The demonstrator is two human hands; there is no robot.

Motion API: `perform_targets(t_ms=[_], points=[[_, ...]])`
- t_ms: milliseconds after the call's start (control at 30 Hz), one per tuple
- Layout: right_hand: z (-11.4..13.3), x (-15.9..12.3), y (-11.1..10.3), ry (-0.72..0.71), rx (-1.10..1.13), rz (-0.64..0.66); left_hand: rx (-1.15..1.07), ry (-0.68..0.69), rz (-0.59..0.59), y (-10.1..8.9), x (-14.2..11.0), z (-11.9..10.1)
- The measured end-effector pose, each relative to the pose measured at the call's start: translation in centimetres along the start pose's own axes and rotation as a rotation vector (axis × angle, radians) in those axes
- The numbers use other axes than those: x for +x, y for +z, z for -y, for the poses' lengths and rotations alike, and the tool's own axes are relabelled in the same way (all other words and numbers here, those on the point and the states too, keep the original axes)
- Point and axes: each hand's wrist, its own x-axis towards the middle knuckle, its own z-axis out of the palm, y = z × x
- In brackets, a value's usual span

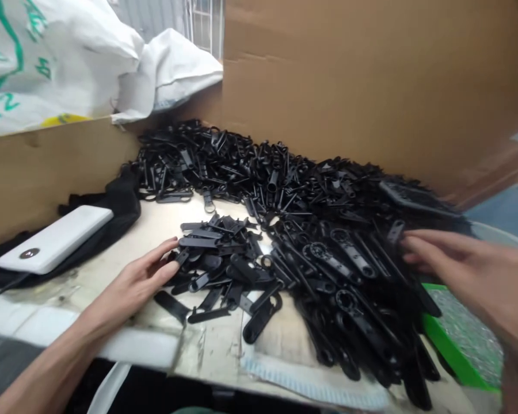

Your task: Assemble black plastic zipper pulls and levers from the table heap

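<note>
Dozens of flat black parts [349, 259] lie layered right of centre, handles aimed lower right; a smaller loose pile [218, 261] sits mid-frame on the worktop [155, 221], a bigger heap [242, 167] behind. Left hand [149, 273], left of centre: fingers apart, not clamped, tips at the small pile's edge. Right hand [453, 264], right edge: fingertips against the layered parts; blurred, can't tell if it's gripping one. Parts look like moulded plastic: probably light, stiff, smooth enough to slide. Ring ends look thinner, maybe snappable, and could snag neighbours. Best hold: thumb and forefinger across the flat shank, clear of the ring.
</note>
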Motion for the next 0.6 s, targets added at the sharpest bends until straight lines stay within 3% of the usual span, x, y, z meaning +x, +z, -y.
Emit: perform_targets(t_ms=[100,200,333,467,600], points=[[5.3,-4.3,1.6,-0.022,0.094,-0.018,-0.067,0.039,-0.047,0.3,-0.1,-0.5],[9.3,-7.4,4.1,-0.137,0.167,0.104,-0.026,0.126,-0.166,0.2,-0.8,-0.4],[12.5,-10.0,7.4,-0.326,0.202,0.250,0.221,0.418,-0.337,0.0,-2.9,0.1],[15.0,-10.9,9.9,-0.446,0.151,0.302,0.390,0.716,-0.338,1.2,-5.6,-0.3],[16.7,-10.4,11.7,-0.451,0.048,0.272,0.457,0.824,-0.260,3.1,-6.9,-0.5]])
